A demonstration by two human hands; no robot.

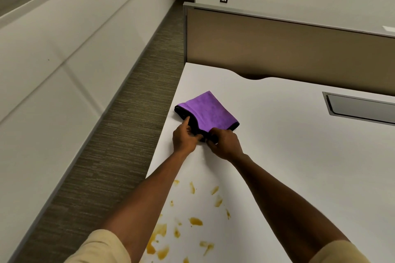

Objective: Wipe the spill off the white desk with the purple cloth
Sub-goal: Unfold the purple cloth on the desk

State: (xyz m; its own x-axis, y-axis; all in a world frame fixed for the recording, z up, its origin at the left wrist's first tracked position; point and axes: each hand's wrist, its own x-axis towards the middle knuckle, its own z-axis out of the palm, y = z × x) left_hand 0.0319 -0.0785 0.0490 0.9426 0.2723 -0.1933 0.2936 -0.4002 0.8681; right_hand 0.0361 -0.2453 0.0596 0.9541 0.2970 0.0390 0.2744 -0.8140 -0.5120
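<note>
Head view: left hand (184, 139) and right hand (224, 143) each grip the purple cloth's (208, 111) near edge, fingers pinched.

Two bare forearms, with no watch or rings showing. The left hand (184, 139) and right hand (224, 143) are ungloved. Short pale cream sleeves end above the elbows.

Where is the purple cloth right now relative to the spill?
In the head view the purple cloth lies folded near the white desk's left edge, gripped at its near edge by both hands, beyond the orange spill.
</note>
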